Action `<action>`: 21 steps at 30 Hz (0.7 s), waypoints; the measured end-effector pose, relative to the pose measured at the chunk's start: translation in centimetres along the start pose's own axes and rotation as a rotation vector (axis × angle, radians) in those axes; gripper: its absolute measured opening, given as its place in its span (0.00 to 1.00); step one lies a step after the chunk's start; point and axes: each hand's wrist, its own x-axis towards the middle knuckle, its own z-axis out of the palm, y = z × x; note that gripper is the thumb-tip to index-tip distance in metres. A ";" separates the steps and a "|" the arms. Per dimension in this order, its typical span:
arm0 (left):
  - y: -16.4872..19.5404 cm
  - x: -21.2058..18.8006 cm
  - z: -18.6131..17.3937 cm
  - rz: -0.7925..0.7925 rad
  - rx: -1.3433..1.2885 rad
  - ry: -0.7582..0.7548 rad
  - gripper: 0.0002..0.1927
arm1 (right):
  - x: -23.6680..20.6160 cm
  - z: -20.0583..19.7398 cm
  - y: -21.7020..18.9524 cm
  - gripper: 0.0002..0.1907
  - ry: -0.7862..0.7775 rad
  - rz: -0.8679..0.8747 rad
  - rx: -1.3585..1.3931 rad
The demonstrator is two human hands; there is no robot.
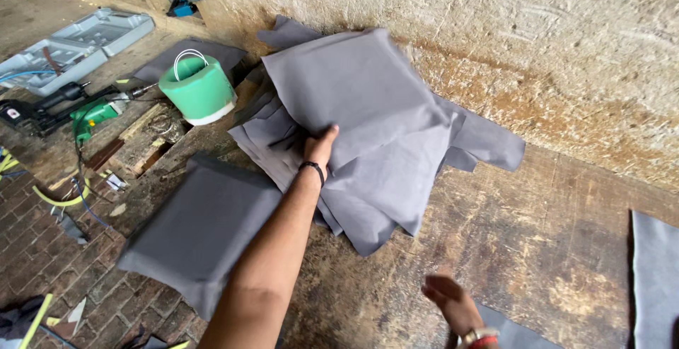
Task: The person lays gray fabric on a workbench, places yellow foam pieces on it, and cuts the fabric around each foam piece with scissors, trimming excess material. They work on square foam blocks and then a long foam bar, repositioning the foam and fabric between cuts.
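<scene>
Both arms are bare, with no sleeves in view. The left hand [320, 145] has a thin black band around its wrist. The right hand [453, 302], blurred, wears a pale wristband with a red one just behind it.

fabric pile [368, 123] on workbench [495, 250], bucket [198, 89] left, cushion [201, 229] in front

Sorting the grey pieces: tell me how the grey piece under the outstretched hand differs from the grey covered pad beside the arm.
The top fabric sheet is loose, creased and draped over a pile by the wall; the covered pad is taut, boxy and lies alone on the wooden board. The left hand grips the sheet; nothing holds the pad. Both are plain grey.
</scene>
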 end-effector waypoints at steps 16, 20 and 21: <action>-16.3 -31.3 -2.1 0.196 0.860 -0.767 0.26 | -15.8 -7.1 12.8 0.27 0.503 0.459 0.148; -19.4 -36.6 1.8 0.085 1.045 -0.987 0.31 | -17.7 -9.6 14.7 0.27 0.577 0.368 0.169; -20.0 -37.3 2.5 0.101 1.097 -0.962 0.34 | -18.3 -10.5 15.6 0.27 0.621 0.383 0.167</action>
